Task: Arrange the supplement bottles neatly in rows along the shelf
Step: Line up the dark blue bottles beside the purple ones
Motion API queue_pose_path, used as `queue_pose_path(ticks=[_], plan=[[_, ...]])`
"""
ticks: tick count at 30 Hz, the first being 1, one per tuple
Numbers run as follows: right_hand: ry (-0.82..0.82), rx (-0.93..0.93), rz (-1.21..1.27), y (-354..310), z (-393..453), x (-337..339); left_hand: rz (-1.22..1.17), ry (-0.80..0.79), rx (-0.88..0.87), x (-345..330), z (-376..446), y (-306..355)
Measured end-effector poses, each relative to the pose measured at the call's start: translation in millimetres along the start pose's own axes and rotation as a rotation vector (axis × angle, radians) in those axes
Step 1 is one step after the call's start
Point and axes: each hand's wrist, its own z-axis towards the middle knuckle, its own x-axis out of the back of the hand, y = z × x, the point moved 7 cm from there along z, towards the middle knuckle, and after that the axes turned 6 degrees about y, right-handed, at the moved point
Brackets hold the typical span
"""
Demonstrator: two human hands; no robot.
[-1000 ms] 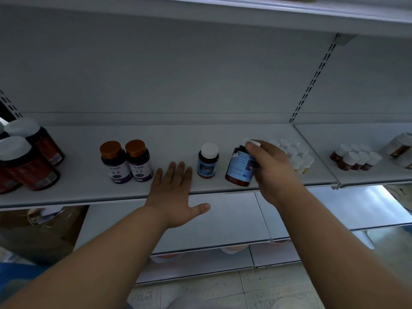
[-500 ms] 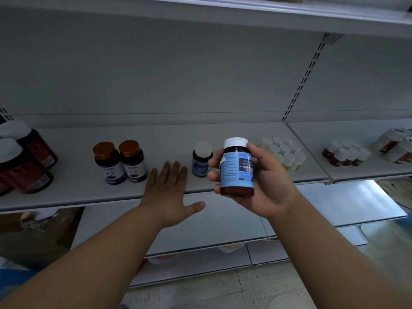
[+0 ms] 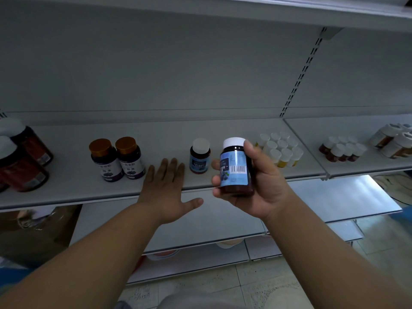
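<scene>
My right hand (image 3: 260, 188) holds a dark bottle with a blue label and white cap (image 3: 236, 168) upright in front of the shelf (image 3: 66, 188), its barcode facing me. A matching smaller-looking blue-label bottle (image 3: 200, 156) stands on the shelf just behind and left of it. My left hand (image 3: 166, 188) rests flat on the shelf's front edge, fingers spread, holding nothing. Two gold-capped bottles with purple labels (image 3: 118, 159) stand side by side to the left. A cluster of several small white-capped yellow bottles (image 3: 281, 149) stands to the right.
Large dark red jars with white lids (image 3: 20, 157) crowd the shelf's far left. On the neighbouring shelf section to the right stand several small red bottles (image 3: 341, 150) and larger white-capped bottles (image 3: 394, 141). Lower shelves (image 3: 334, 197) and a tiled floor lie below.
My right hand picked the blue-label bottle off the shelf, brought it toward me and turned it so the barcode shows. My left hand stayed flat on the shelf edge.
</scene>
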Motion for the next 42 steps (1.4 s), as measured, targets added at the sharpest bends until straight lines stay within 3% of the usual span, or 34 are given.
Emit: queue_pose_path(ticks=[28, 38, 42], plan=[[0.047, -0.062, -0.041, 1, -2, 12, 0.026, -0.001, 0.002, -1, 0, 0], [0.224, 0.271, -0.387, -17, -4, 8, 0.018, 0.005, -0.007, -4, 0, -2], [0.262, 0.493, -0.777, -30, -9, 8, 0.013, 0.005, -0.010, -2, 0, -1]])
